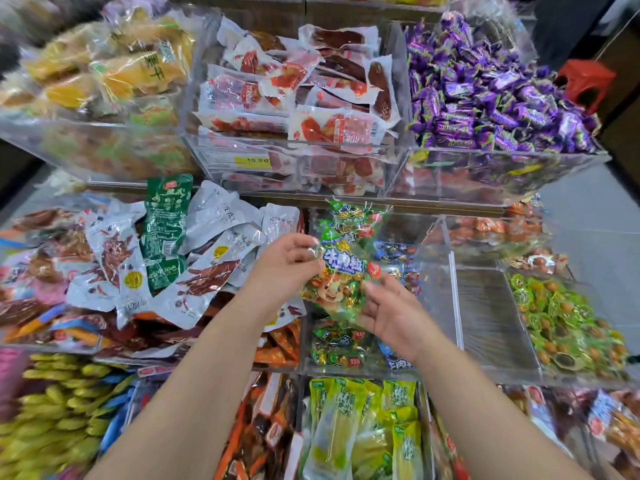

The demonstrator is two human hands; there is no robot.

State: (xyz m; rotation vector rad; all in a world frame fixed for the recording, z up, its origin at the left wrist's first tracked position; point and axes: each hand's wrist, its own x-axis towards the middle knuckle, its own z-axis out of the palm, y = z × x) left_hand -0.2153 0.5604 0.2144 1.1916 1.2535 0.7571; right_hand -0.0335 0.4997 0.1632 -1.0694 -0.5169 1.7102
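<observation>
A clear snack bag (341, 271) with green print, a blue label and a cartoon animal is held up over a clear acrylic bin (434, 265). My left hand (284, 268) grips the bag's upper left edge between thumb and fingers. At the bag's lower right side, my right hand (391, 315) holds it with the thumb on the front. More bags of the same kind (337, 348) lie in the bin below, and another (353, 216) stands behind the held one.
Clear bins full of packaged snacks surround the hands: silver packs (194, 268) at left, red-and-white packs (294, 95) above, purple candies (491, 98) upper right, green-wrapped items (568, 320) at right, yellow-green packs (363, 427) below. A red stool (585, 81) stands far right.
</observation>
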